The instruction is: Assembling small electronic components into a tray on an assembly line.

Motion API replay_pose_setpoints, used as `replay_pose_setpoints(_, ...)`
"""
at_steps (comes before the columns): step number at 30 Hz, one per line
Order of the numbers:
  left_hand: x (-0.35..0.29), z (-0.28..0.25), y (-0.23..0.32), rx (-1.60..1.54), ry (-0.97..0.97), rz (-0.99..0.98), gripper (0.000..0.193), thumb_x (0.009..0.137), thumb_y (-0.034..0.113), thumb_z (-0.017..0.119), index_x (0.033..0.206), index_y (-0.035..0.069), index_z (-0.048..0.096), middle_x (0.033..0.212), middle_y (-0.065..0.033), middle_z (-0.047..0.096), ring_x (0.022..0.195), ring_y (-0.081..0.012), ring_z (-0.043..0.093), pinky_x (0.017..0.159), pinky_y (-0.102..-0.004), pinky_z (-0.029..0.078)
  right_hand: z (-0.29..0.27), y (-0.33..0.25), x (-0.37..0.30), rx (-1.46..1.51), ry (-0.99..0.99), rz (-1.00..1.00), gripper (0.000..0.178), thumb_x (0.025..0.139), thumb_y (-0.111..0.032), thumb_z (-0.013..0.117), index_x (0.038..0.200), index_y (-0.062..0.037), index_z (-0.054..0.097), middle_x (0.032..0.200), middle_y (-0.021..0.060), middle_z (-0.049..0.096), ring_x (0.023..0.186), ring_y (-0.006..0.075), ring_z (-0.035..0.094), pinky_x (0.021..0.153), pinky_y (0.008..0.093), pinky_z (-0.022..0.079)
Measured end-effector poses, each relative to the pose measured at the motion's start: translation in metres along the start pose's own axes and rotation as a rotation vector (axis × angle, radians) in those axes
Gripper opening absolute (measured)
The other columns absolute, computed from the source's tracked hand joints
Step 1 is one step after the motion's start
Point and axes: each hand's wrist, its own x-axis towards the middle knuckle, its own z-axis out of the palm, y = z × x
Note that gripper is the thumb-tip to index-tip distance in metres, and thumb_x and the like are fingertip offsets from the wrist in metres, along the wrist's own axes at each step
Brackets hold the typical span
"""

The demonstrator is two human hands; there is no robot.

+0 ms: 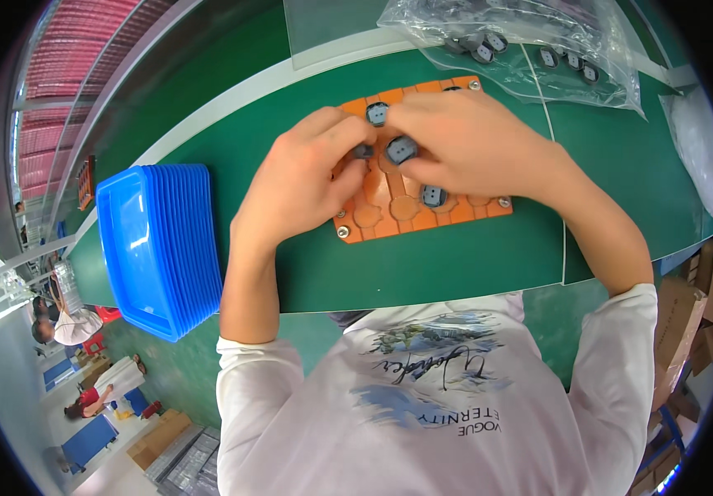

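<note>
An orange fixture plate (379, 192) with shaped recesses and corner screws lies on the green table. My left hand (307, 175) is over its left side, thumb and fingers pinched on a small dark grey piece (362, 151), mostly hidden by the fingers. My right hand (464, 136) reaches over the upper right of the plate. Its fingers close on a rounded grey two-hole piece (402, 150) near the middle. Similar grey pieces sit in recesses: one at the top (377, 114), another lower right (432, 196). A further one at the upper edge is partly covered by my right hand.
A stack of blue plastic trays (158, 248) stands at the table's left. At the back right lies a clear plastic bag (530, 62) with several grey pieces. Cardboard boxes (677, 331) stand right of the table. Other people are in the far left background.
</note>
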Motion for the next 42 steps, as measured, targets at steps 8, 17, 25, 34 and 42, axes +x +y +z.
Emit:
replay_pose_setpoints(8,-0.033,0.030,-0.027,0.185,0.276,0.248,0.022,0.075,-0.002,0.073,0.095,0.005,0.067,0.106,-0.0087,0.068,0.096,-0.0293,0.062,0.084,-0.0380,0.051,0.032,0.002,0.000,-0.103,0.021,-0.053,0.028,0.080,-0.020,0.076,0.094,-0.0029,0.060,0.091,0.0095,0.059,0.083,0.0306,0.064,0.068,0.0430,0.051)
replay_pose_setpoints(17,-0.029,0.019,-0.023,0.059,0.150,0.165,0.028,0.075,-0.003,0.073,0.101,0.004,0.072,0.106,-0.0077,0.067,0.099,-0.0302,0.059,0.085,-0.0373,0.051,0.030,0.006,0.000,-0.144,0.017,-0.063,0.026,0.078,-0.019,0.076,0.092,-0.0032,0.061,0.090,0.0100,0.059,0.086,0.0315,0.063,0.072,0.0428,0.051)
replay_pose_setpoints(25,-0.030,0.021,-0.016,0.116,0.140,0.121,0.030,0.075,-0.002,0.075,0.104,0.004,0.073,0.101,-0.0089,0.063,0.097,-0.0297,0.057,0.086,-0.0385,0.050,0.034,0.007,0.001,-0.075,0.063,-0.075,0.022,0.077,-0.019,0.076,0.091,-0.0038,0.067,0.089,0.0095,0.063,0.092,0.0302,0.066,0.079,0.0418,0.054)
replay_pose_setpoints(34,-0.029,0.024,-0.019,0.136,0.126,0.131,0.030,0.075,0.000,0.076,0.105,0.005,0.073,0.103,-0.0079,0.063,0.099,-0.0294,0.057,0.085,-0.0371,0.050,0.042,0.013,-0.006,-0.048,0.123,-0.115,0.021,0.078,-0.017,0.075,0.085,-0.0036,0.061,0.086,0.0097,0.059,0.085,0.0313,0.061,0.077,0.0426,0.050)
replay_pose_setpoints(42,-0.038,0.023,-0.007,0.071,0.268,0.052,0.027,0.075,0.008,0.080,0.101,0.006,0.073,0.103,-0.0073,0.065,0.098,-0.0295,0.058,0.085,-0.0377,0.052,0.032,0.005,-0.010,-0.184,0.133,-0.150,0.025,0.081,-0.022,0.076,0.093,-0.0035,0.065,0.091,0.0093,0.060,0.090,0.0301,0.059,0.081,0.0410,0.049)
